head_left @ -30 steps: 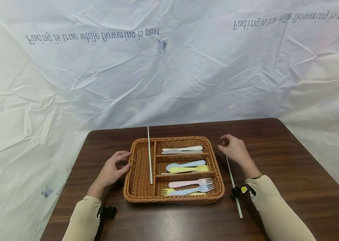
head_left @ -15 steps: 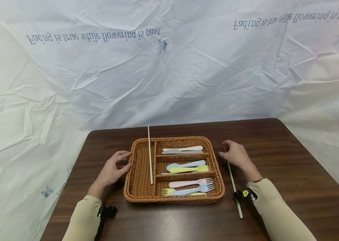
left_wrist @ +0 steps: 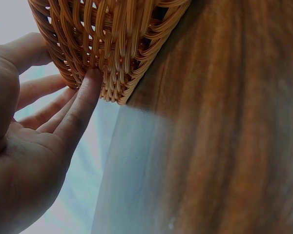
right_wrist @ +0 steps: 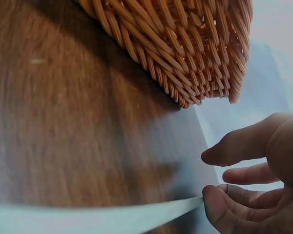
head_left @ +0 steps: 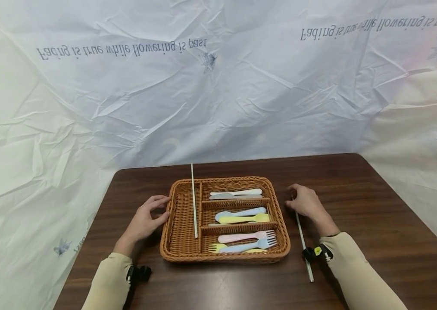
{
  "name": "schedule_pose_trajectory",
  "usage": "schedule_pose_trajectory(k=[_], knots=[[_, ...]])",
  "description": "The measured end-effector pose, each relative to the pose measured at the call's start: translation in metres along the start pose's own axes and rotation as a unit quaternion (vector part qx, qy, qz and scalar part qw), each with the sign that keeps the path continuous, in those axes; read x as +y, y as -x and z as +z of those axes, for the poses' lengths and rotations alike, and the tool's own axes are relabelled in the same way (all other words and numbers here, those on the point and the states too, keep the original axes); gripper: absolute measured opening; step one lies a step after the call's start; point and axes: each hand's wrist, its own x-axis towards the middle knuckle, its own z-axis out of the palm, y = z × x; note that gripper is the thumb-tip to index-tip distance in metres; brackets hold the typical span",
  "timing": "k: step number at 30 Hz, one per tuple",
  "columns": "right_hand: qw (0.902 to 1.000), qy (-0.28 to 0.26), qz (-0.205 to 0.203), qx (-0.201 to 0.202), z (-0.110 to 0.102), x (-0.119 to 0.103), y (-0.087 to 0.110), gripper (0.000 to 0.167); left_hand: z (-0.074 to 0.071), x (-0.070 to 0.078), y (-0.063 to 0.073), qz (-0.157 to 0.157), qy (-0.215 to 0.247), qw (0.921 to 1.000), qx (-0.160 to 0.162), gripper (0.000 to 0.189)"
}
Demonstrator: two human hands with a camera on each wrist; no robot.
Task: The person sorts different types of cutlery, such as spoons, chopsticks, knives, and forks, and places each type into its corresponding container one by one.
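Observation:
A brown wicker cutlery tray [head_left: 166,232] stands on the table. My left hand [head_left: 142,218] touches its left side, with fingertips on the outer weave [left_wrist: 88,34] in the left wrist view. To the tray's right, a pale thin chopstick [head_left: 301,234] lies on the table; its far end is partly covered by my right hand [head_left: 308,202]. My right thumb and fingers stand around that end with a gap between them; a fingertip meets the chopstick [right_wrist: 171,208] in the right wrist view. Another pale chopstick [head_left: 194,206] leans over the tray's back rim inside the left compartment.
The right-hand compartments hold knives [head_left: 238,193] at the back, a blue spoon [head_left: 224,215] with a yellow piece [head_left: 241,219] in the middle, and several forks [head_left: 247,236] in front. A white printed sheet [head_left: 218,107] hangs behind the dark wooden table [head_left: 222,292].
My right hand has moved slightly right and toward me, coming down over the chopstick's far end. The left hand, the tray and both chopsticks look the same.

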Motion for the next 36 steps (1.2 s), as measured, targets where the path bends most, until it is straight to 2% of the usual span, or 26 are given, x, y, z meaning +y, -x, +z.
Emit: schedule_pose_trajectory(k=[10, 18, 28, 36], knots=[[0.9997, 0.025, 0.005, 0.002, 0.0014, 0.0053, 0.0016, 0.05, -0.0003, 0.0009, 0.0, -0.003, 0.005, 1.0, -0.001, 0.043], [0.998, 0.062, 0.006, -0.002, 0.0022, 0.0038, 0.0011, 0.043, -0.0007, 0.001, 0.0004, -0.006, 0.006, 1.0, 0.0, 0.042], [0.9979, 0.053, 0.011, 0.034, 0.0049, 0.0048, 0.0006, 0.035, -0.0007, 0.0004, 0.0001, -0.007, 0.001, 1.0, -0.001, 0.042], [0.9975, 0.065, 0.006, 0.027, 0.0053, 0.0026, 0.0003, 0.036, -0.0008, 0.0011, 0.0, -0.009, 0.005, 0.9999, -0.002, 0.043]])
